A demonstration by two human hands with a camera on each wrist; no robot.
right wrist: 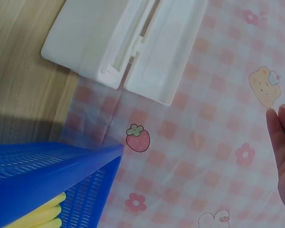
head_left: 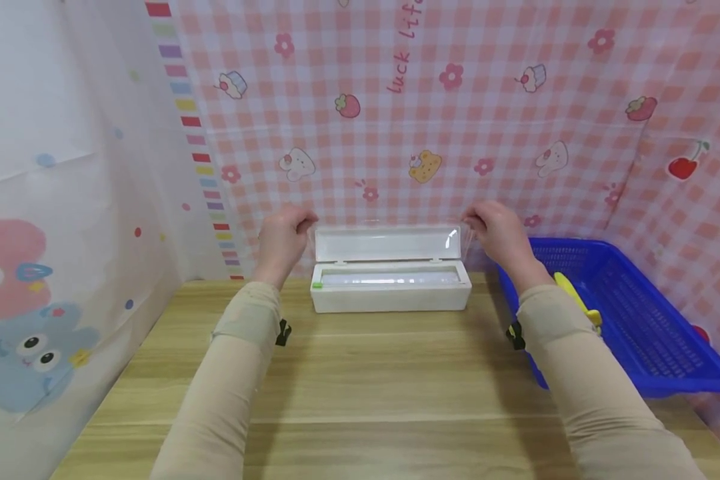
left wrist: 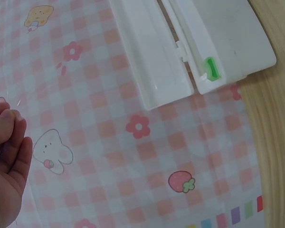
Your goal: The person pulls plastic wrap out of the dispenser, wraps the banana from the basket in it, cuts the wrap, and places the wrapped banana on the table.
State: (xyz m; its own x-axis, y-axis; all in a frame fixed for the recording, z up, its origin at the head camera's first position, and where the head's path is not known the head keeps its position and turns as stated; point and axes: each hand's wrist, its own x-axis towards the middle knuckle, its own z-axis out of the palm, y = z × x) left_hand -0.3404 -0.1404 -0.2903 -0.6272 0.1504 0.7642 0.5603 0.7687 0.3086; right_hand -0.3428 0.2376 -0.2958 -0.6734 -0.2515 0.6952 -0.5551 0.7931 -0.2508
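A white cling film dispenser stands at the back of the table, its lid raised against the cloth behind. Inside lies a roll of clear film, and a small green piece sits at its left end. Above the lid's left corner, my left hand pinches the edge of a nearly invisible sheet of cling film between thumb and fingers. My right hand pinches the sheet's other side above the right corner. The film spans between both hands, showing mainly as faint glints.
A blue plastic basket stands to the right, under and beside my right forearm. In it lie yellow, banana-like things. Pink checked cloth hangs right behind the dispenser; the wooden tabletop extends in front.
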